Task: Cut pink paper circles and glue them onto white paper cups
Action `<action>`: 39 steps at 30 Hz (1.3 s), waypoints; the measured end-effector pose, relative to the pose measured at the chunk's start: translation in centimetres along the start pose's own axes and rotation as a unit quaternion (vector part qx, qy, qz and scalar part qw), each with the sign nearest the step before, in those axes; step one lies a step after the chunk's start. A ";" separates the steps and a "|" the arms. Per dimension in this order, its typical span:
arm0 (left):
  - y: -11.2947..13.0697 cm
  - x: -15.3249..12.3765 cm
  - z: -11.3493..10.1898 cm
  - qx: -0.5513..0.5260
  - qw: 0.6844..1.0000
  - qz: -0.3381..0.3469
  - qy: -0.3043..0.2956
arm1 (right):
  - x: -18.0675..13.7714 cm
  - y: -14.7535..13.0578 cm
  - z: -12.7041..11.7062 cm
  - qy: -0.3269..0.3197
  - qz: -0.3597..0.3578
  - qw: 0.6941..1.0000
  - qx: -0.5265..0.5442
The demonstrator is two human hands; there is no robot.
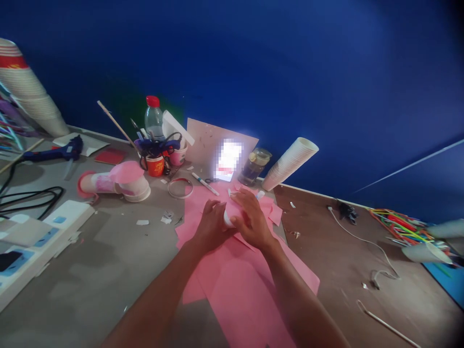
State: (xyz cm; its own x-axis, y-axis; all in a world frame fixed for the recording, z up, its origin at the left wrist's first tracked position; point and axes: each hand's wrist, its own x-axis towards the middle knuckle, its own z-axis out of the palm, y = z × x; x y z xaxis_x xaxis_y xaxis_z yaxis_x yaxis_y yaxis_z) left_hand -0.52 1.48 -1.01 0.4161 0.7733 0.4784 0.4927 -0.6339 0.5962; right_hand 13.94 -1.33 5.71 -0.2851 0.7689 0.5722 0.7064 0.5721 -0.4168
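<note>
Both our hands clasp a white paper cup (229, 212) over the pink paper sheets (235, 275): left hand (212, 226) cupping its side, right hand (252, 220) wrapped over. Light, thin-walled, crushable, we judge; grip sidewalls gently.

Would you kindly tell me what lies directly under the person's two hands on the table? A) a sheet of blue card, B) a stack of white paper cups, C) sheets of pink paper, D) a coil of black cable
C: the left hand and right hand hold a small white cup above the pink paper spread on the table.
</note>
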 end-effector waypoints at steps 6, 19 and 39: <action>0.2 0.2 -0.2 0.012 1.000 0.019 0.006 | 0.0 0.0 0.4 -0.016 -0.009 1.000 -0.020; -0.2 0.0 0.2 0.030 0.999 0.021 0.015 | -0.1 0.0 0.5 -0.025 -0.005 0.999 -0.020; 0.1 0.2 -0.2 0.027 1.000 0.006 -0.004 | -0.2 0.1 0.7 -0.032 -0.001 0.999 -0.023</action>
State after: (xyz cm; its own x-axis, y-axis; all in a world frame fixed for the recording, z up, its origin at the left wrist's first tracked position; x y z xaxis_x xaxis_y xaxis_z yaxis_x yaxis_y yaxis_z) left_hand -0.52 1.62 -0.78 0.4282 0.7661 0.4793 0.5289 -0.6425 0.5545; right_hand 13.64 -1.21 5.00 -0.3259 0.7854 0.5262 0.7348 0.5607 -0.3817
